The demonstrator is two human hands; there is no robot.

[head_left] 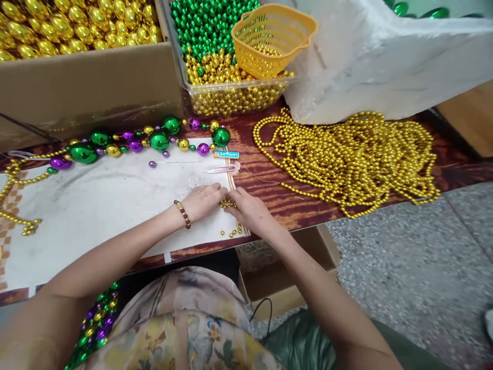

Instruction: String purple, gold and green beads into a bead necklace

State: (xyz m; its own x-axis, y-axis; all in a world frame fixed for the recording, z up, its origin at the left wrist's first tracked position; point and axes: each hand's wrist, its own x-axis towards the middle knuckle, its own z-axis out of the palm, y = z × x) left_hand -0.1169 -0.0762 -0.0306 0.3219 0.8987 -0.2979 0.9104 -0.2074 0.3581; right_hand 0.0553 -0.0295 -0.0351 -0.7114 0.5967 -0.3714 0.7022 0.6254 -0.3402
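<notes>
My left hand point(204, 201) and my right hand point(250, 209) meet at the edge of a white cloth point(100, 205) on the wooden table point(285, 200). Both pinch a short run of small gold beads point(227, 204) between their fingertips. A few loose gold beads point(233, 232) lie just below them. A beaded bracelet point(182, 214) circles my left wrist. A thin clear thread point(192, 182) curls on the cloth above my left hand.
A strand of large green, purple and gold beads point(154, 141) lies along the cloth's far edge. A heap of gold bead strings point(354, 159) is at right. Behind stand a cardboard box of gold beads point(77, 25), a clear tub point(231, 97) and a yellow basket point(269, 38).
</notes>
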